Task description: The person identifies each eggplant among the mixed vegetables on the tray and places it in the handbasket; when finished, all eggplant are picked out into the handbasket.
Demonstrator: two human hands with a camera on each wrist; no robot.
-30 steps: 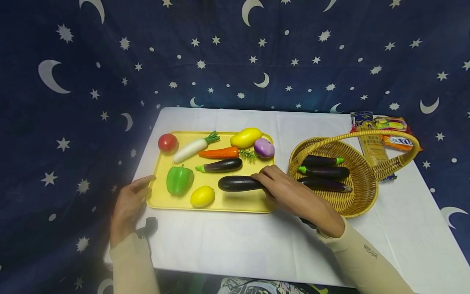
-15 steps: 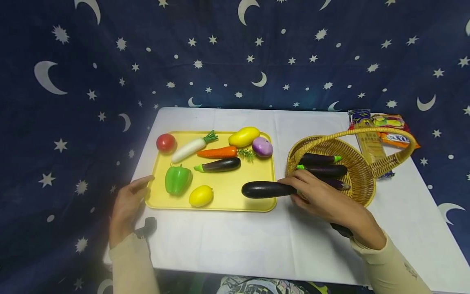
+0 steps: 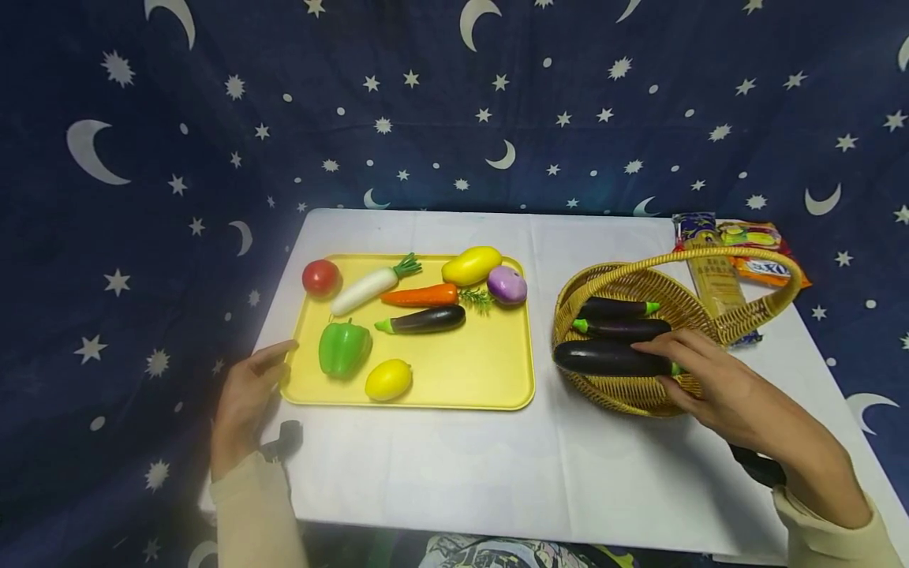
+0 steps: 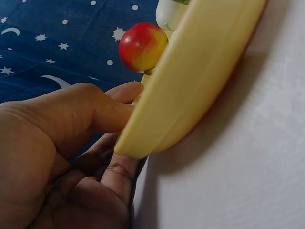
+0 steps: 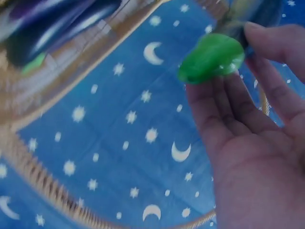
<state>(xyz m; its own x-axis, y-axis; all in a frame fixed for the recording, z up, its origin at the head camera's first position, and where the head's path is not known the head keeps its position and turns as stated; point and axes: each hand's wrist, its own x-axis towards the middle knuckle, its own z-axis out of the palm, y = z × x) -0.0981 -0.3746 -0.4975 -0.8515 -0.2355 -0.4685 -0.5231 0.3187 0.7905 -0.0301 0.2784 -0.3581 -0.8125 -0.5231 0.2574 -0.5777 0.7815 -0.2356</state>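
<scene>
- A dark star-and-moon cloth (image 3: 398, 79) backs a white-covered table (image 3: 426, 465).
- On the table's left lies a yellow tray (image 3: 483, 386); to its right, apart from it, stands a wicker basket (image 3: 685, 304) with a tall handle.
- The left hand (image 3: 245, 394), well apart from the other, pinches the tray's left edge, fingers above and below the rim.
- The right hand (image 3: 738, 394) is at the basket, thumb and fingers closed round the green stem end of a large eggplant (image 3: 611, 359).
- That large eggplant lies across the basket's mouth, blunt end at the left rim; whether it touches anything below, I cannot tell.
- The step in hand looks like placing it; the next move seems to call for lowering it clear of the rim, then loosening the fingers.
- Inside the basket, two slimmer eggplants (image 3: 625, 328) show.
- A small eggplant (image 3: 429, 319) lies mid-tray, below a carrot (image 3: 422, 296).
- A lemon (image 3: 389, 379) sits nearer the front edge.
</scene>
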